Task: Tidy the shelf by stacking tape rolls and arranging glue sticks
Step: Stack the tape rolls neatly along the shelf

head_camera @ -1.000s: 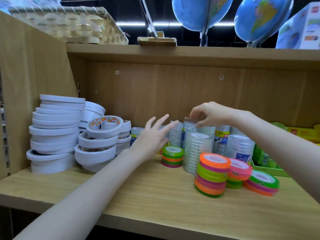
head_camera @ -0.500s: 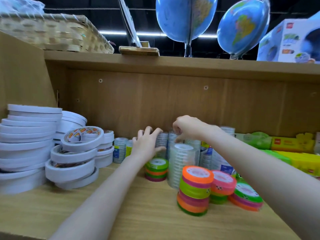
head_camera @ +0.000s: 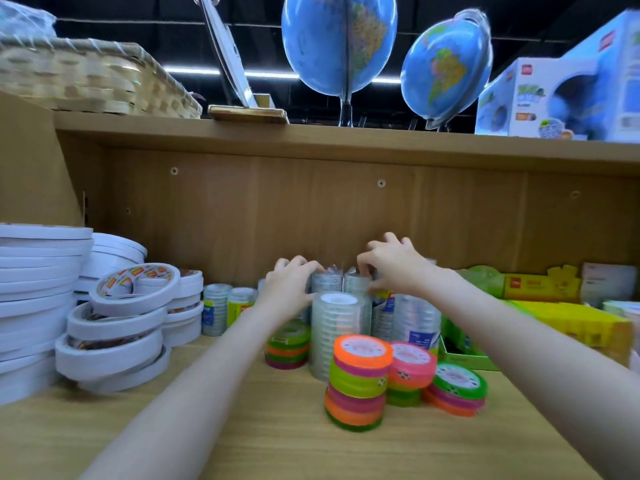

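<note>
Shelf board [head_camera: 242,445]: light wood, with a wooden back panel behind.

Left hand [head_camera: 289,289]: far centre of the shelf, fingers curled over the top of a wrapped stack of clear tape rolls [head_camera: 325,280] in the back row.

Right hand [head_camera: 394,268]: just right of the left, fingers bent and pinching the top of the neighbouring clear stack [head_camera: 355,282]; fingertips partly hidden, exact grip hard to tell.

Tall clear tape stack [head_camera: 337,334]: upright, just near of both hands.

Further clear rolls with blue and yellow labels [head_camera: 227,308]: left of the left hand, by the back panel.

Neon tape rolls: tallest stack, orange top [head_camera: 360,382], near centre; shorter pink-topped stack [head_camera: 410,372] touching its right; low green-topped stack [head_camera: 457,388] further right; small green-topped stack [head_camera: 289,344] under the left wrist.

White tape rolls: tall stack [head_camera: 34,306] at far left; leaning, untidy pile [head_camera: 117,327] beside it.

Yellow and green cartons [head_camera: 561,320]: right side, contents unreadable.

Upper shelf: wicker basket [head_camera: 86,81], two globes [head_camera: 337,43], a printed box [head_camera: 571,91].
</note>
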`<state>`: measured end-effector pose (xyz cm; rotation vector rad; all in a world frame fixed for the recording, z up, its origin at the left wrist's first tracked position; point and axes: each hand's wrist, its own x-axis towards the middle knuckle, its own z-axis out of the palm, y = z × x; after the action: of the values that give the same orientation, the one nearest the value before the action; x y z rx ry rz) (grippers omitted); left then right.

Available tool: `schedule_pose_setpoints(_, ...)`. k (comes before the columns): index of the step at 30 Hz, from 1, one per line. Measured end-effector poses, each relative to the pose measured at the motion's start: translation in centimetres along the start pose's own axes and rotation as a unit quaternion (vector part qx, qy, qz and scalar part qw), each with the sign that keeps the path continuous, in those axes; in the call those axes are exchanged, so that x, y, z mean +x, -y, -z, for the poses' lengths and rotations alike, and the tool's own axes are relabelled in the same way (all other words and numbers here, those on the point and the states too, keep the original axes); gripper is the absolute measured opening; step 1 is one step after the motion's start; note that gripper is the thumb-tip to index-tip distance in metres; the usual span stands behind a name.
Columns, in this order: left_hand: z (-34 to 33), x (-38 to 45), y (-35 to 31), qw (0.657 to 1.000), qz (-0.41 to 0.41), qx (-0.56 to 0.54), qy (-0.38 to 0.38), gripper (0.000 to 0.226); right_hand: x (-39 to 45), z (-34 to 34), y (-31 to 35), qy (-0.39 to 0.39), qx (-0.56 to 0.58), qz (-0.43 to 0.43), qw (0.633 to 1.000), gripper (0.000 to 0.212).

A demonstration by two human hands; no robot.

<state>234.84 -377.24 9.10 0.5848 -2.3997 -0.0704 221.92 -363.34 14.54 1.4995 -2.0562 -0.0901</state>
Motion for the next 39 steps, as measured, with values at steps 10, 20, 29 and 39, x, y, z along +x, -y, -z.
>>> schedule_pose_setpoints(10, 1.8, -0.9, 0.7, 0.982, -0.041, -0.162, -0.087, 0.028, -1.4, 1.6, -3.5, -0.013, 0.207, -0.062, 0.976, 0.049)
schedule_pose_setpoints(20, 2.6, -4.4, -1.1, 0.965, -0.024, -0.249, -0.076, 0.022, -1.9, 1.0, -3.7, -0.009, 0.096, -0.097, 0.991, 0.051)
schedule_pose_setpoints(29, 1.9, -7.6, -1.2, 0.974, -0.171, -0.144, 0.035, 0.054, -10.0, 1.1, -3.9, 0.101, 0.204, -0.033, 0.973, 0.049)
schedule_pose_setpoints(39, 0.5, -5.5, -0.5, 0.992, -0.110, -0.052, 0.007, 0.060, -5.9, -1.3, -0.6, 0.003, 0.267, -0.022, 0.964, 0.047)
